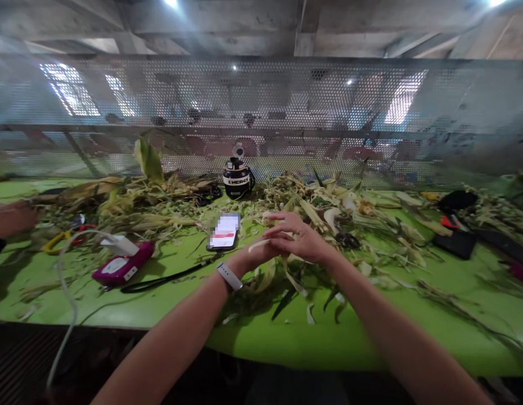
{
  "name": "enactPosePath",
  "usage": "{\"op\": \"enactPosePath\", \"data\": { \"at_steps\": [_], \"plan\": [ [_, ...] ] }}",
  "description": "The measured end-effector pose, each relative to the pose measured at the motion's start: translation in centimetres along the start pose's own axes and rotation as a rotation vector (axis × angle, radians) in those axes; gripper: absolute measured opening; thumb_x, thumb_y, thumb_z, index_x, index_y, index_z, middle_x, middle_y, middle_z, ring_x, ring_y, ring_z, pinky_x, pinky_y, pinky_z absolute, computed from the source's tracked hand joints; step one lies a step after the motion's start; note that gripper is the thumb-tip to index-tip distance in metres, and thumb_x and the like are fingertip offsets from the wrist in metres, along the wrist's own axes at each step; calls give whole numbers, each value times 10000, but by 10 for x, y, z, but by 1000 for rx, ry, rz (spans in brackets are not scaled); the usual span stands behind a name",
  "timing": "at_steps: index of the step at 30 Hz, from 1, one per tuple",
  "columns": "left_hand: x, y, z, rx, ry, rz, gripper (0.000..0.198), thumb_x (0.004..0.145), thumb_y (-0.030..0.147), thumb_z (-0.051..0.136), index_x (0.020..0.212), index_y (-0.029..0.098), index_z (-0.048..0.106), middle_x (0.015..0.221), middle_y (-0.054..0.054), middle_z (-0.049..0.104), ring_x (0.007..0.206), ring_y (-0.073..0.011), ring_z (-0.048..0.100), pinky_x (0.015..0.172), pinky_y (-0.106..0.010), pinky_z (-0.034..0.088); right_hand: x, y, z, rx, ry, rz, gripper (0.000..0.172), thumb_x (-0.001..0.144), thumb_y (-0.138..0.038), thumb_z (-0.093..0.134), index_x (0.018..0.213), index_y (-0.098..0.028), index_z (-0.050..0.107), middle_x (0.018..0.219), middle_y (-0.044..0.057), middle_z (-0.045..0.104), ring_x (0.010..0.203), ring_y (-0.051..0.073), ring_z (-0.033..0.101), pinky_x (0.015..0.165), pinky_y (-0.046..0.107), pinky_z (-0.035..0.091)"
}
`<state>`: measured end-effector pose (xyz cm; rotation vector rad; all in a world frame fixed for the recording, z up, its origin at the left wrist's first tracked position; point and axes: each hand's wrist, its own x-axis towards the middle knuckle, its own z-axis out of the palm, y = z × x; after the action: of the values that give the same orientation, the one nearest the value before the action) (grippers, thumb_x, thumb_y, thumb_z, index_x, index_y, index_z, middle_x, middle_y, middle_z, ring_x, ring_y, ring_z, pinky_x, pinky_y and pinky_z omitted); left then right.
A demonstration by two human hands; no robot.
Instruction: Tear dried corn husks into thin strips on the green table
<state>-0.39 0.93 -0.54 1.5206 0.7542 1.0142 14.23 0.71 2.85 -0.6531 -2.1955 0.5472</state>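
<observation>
My left hand (261,254), with a pale band at the wrist, is over the front middle of the green table. Its fingers are mostly hidden behind my right hand. My right hand (301,235) crosses over it, fingers stretched out and apart. A pale strip of corn husk (258,245) lies over my left hand, one end by the fingertips of my right; I cannot make out which hand, if either, grips it. More loose husk pieces (295,283) lie just under both hands. A phone (224,232) with a lit screen is left of them.
A magenta power bank (124,266) with a plugged-in white cable sits at left. Behind stand a black "ENERGY" bottle (238,179), husk heaps (130,198) and a perforated metal screen (278,107). A black flat object (455,243) lies right. Another person's hand (12,219) is far left.
</observation>
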Motion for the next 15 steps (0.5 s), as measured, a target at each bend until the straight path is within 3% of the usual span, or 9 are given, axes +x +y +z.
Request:
{"op": "enactPosePath", "data": {
  "at_steps": [4,8,15],
  "plan": [
    [-1,0,4,-57,-27,-55,198,585,295,774,634,144,655,633,-4,579,631,-125,500,633,-255,413,1,5,1,155,151,157,162,802,-366,602,767,-211,638,877,39,664,912,195,598,884,380,439],
    [-2,6,9,-88,-64,-42,316,645,437,737,638,127,671,601,-14,597,591,-102,492,620,-239,389,2,10,2,277,329,349,276,796,-471,557,785,-195,562,731,5,602,661,142,559,622,274,461],
    [-7,9,17,-83,-146,-30,284,682,431,717,636,151,710,628,-28,649,620,-119,538,662,-250,407,3,9,6,456,489,354,338,735,-526,605,766,-205,505,714,3,600,655,133,554,638,263,464]
  ]
}}
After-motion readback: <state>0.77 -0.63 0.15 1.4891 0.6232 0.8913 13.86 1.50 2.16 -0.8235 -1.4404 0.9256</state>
